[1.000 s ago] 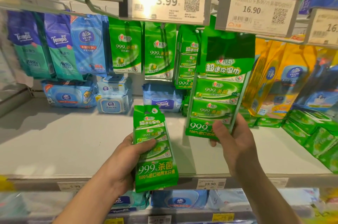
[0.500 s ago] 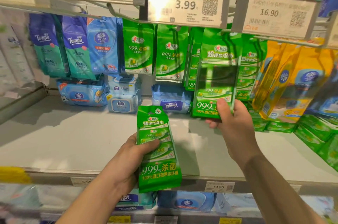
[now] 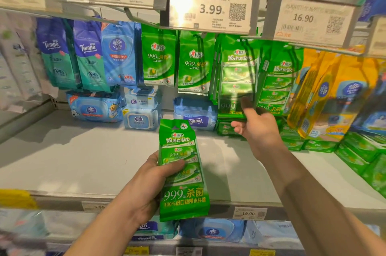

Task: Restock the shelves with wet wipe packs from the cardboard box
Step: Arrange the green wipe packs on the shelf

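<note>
My left hand point(image 3: 146, 184) grips a green multipack of wet wipes point(image 3: 181, 172) upright in front of the shelf's front edge. A second green multipack point(image 3: 236, 80) hangs from a peg under the 3.99 price tag, beside more of the same kind point(image 3: 275, 86). My right hand point(image 3: 257, 128) is just below its lower right corner. The blurred thumb lies against the pack's front and the fingers curl loosely underneath, apart from it. No cardboard box is in view.
Blue and teal wipe packs point(image 3: 87, 57) hang at the left and yellow packs point(image 3: 325, 92) at the right. Boxed wipes point(image 3: 140, 109) stand at the back of the white shelf point(image 3: 83, 161). Flat green packs point(image 3: 359, 151) pile at the right.
My right hand has lifted the second green multipack onto the peg and loosened its hold, dropping slightly below it. My left hand keeps its pack in place.
</note>
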The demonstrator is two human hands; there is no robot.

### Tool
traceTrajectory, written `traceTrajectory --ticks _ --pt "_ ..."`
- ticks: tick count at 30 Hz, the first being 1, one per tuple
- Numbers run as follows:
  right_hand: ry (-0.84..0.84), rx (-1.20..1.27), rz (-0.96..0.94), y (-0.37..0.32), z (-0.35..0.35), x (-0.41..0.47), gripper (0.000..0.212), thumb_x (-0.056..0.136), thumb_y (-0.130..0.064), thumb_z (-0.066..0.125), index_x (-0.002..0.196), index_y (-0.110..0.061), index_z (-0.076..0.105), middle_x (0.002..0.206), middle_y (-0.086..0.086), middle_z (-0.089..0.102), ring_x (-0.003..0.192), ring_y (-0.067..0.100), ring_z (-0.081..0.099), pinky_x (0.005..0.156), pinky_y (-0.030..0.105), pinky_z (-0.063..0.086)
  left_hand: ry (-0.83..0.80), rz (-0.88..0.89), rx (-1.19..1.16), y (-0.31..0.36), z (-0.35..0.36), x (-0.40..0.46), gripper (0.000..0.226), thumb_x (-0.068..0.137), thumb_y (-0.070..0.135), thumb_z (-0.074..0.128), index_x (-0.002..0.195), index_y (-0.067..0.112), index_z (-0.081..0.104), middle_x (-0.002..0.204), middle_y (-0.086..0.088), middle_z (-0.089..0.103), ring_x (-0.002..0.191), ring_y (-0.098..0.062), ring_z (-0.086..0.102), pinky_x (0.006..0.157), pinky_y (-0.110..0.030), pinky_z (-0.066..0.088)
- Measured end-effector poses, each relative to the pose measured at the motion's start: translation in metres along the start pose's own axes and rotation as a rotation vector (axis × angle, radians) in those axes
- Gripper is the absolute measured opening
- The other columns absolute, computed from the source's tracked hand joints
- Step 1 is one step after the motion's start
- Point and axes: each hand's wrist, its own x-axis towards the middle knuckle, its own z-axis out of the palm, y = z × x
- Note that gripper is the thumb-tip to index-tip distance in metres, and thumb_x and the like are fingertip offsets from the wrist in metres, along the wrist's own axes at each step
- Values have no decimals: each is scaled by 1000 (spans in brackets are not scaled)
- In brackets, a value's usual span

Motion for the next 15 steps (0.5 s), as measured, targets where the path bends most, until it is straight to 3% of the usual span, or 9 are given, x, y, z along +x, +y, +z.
traceTrajectory --ticks 5,7,10,15 --pt "-33 42 97 0 -7 4 43 97 -45 64 118 -14 45 90 0 62 90 26 74 86 38 59 -25 24 -25 -1 3 -2 46 81 7 68 125 14 55 110 -21 72 95 -41 71 79 -48 58" --pt "-70 55 150 4 -14 5 43 98 -42 63 123 -14 42 102 11 66 91 26 76 80 34 60 -45 32 -29 -2 5 -3 50 79 10 69 127 13 55 112 -22 71 96 -41 70 79 -49 58" --pt "-113 85 248 18 -31 2 35 101 -30 64 121 -7 48 115 17 68 93 28 75 83 38 60 -88 46 -22 -4 10 -5 50 80 11 69 128 13 54 114 -22 70 96 -40 70 80 -49 57" --pt "-185 -8 255 39 -63 -28 17 103 -23 59 106 -5 58 87 14 64 63 23 63 60 37 52 -167 92 12 -7 25 -6 45 84 9 66 127 16 54 113 -20 71 96 -39 71 80 -49 57"
